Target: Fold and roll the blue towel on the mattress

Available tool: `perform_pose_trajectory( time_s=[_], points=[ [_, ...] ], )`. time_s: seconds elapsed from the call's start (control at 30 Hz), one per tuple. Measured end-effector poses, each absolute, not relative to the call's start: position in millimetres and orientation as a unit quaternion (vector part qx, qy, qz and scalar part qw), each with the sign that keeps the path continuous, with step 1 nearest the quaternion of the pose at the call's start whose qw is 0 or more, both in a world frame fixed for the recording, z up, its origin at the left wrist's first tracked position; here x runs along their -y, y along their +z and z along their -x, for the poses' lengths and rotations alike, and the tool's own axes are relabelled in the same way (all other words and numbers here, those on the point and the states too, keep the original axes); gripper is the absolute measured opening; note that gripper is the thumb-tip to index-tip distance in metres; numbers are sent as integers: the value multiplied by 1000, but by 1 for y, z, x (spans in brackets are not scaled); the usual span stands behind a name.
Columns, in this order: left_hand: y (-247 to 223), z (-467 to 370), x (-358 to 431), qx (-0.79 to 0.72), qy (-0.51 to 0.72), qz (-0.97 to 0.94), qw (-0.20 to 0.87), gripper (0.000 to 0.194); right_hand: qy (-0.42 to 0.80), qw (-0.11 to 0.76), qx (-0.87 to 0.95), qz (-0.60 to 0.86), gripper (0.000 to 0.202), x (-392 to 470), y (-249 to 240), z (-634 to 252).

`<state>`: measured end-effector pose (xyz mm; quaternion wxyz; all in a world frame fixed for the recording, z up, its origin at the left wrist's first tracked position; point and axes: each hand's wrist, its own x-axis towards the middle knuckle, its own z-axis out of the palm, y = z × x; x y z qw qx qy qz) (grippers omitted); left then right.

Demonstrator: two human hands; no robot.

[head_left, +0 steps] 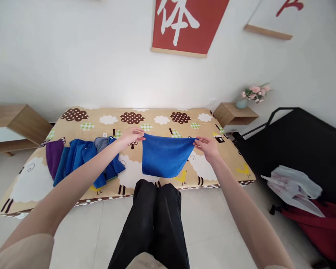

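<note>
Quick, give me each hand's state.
Left hand: closed, pinching one top corner of the blue cloth.
Right hand: closed, pinching its other top corner.

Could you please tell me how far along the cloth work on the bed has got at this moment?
Done: nothing lies neatly folded yet. In hand: the left hand and right hand each pinch a top corner of a blue cloth, which hangs stretched between them over the patterned bed cover. Left: a rumpled pile of blue, grey and purple cloths lies on the bed beside the left arm.
</note>
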<state>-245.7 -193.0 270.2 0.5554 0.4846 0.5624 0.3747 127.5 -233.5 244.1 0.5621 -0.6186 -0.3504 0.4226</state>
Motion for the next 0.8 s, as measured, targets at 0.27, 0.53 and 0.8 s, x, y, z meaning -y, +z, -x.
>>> perform_pose_trajectory(
  time_s=[0.27, 0.53, 0.8],
  points=[
    [282, 256, 152, -487, 529, -553, 420, 32, 311, 677, 459, 484, 26, 178, 244, -123],
    [120, 287, 229, -566, 484, -501, 442, 57, 373, 559, 446, 591, 11, 237, 104, -96],
    [-36, 283, 295, -714, 238, -399, 523, 65, 475, 391, 319, 721, 13, 309, -38, -68]
  ],
)
